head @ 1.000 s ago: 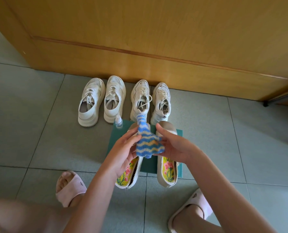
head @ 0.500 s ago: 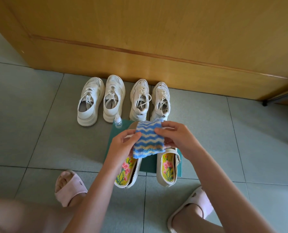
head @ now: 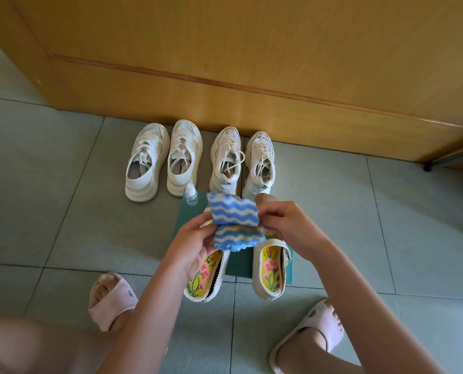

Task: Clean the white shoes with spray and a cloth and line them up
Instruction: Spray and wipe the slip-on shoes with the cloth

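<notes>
- The four white shoes [head: 184, 157] stand in a row on the floor [head: 49, 198], with their toes at the wooden door [head: 252, 49]. They are just where they were a second ago, and they already look lined up.
- Two more pale shoes [head: 270, 268] with flower soles inside lie on a green mat [head: 241, 264], closer to the person. They have not moved either.
- The stripy blue cloth [head: 233, 220] is the thing that changed. A moment ago it was held out flat. Now it is bent across the middle, with one half standing up and the other half hanging down.
- The small spray bottle [head: 190, 195] stands at the far left corner of the mat, just beside a white shoe's heel. No hand is on it.
- I think the cloth is being folded into a thick pad for wiping. The pale shoes likely still need spray and a wipe.
- The left hand [head: 192, 247] is held up over the mat and grips the cloth's left side, with its thumb near the bend.
- The right hand [head: 287, 222] is at the same height and pinches the right side. Its fingers [head: 272, 210] are curled in tight on the cloth.
</notes>
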`<control>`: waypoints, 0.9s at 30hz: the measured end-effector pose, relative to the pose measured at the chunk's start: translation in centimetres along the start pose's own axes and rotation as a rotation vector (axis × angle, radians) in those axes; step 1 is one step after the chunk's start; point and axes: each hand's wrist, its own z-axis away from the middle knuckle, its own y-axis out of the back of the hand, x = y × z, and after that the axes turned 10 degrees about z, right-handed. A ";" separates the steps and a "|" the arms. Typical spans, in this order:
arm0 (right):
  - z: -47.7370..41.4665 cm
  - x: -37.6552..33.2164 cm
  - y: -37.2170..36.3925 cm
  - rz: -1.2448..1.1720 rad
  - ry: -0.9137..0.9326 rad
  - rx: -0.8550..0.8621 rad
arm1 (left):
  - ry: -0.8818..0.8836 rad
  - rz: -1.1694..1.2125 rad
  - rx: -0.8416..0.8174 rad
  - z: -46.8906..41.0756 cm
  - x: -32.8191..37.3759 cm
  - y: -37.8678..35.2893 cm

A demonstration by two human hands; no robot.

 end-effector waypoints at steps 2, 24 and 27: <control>0.1 -0.2 0.1 0.029 0.026 -0.004 | 0.017 0.030 -0.002 0.1 0.1 -0.1; -0.2 0.5 -1.5 0.094 -0.007 0.049 | -0.356 -0.306 0.002 -0.2 -0.6 0.2; 0.1 0.4 -1.3 0.021 0.028 0.045 | -0.433 -0.367 -0.010 -0.3 -0.6 0.3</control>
